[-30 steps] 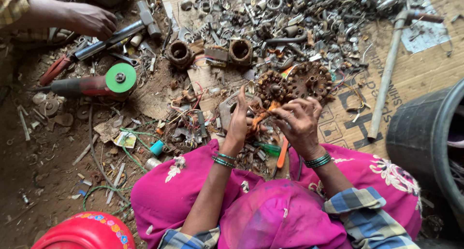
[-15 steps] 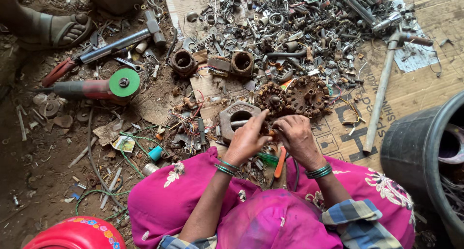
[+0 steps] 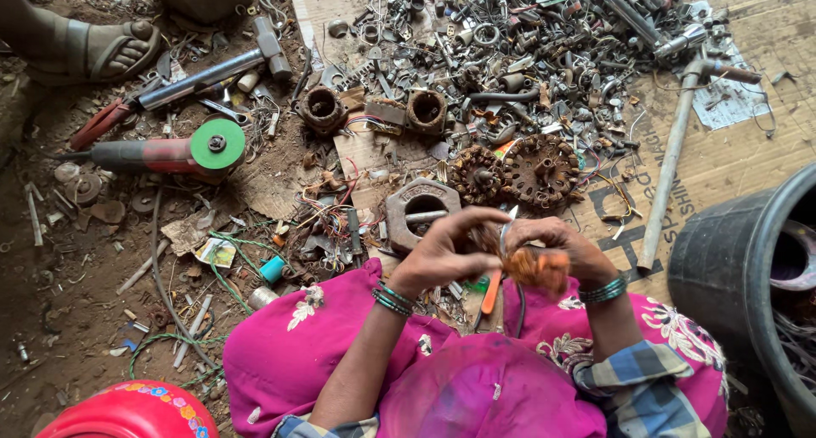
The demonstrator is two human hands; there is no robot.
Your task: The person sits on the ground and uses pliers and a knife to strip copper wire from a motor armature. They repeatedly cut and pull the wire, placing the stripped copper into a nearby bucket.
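Observation:
My left hand (image 3: 444, 253) and my right hand (image 3: 554, 244) are raised together above my pink-clothed lap. Between them is a bundle of copper-coloured wire (image 3: 531, 266) and a thin metal blade (image 3: 506, 227) that sticks up between the fingers. My right hand grips the wire bundle and the blade; my left hand pinches at the same bundle from the left. An orange-handled tool (image 3: 490, 292) lies on my lap just below the hands. A rusty square metal housing (image 3: 419, 209) sits on the ground right in front of my hands.
Two rusty round motor cores (image 3: 516, 170) lie ahead on cardboard, behind them a heap of scrap metal parts (image 3: 501, 39). A green-disc angle grinder (image 3: 170, 152) and a hammer (image 3: 208, 71) lie left. Another person's sandalled foot (image 3: 89, 49) is top left. A black tub (image 3: 748, 268) stands right, a red container (image 3: 136, 411) bottom left.
My hands have drawn back from the motor cores toward my lap and lifted the wire bundle. The other person's hand at top left has gone; a sandalled foot shows there.

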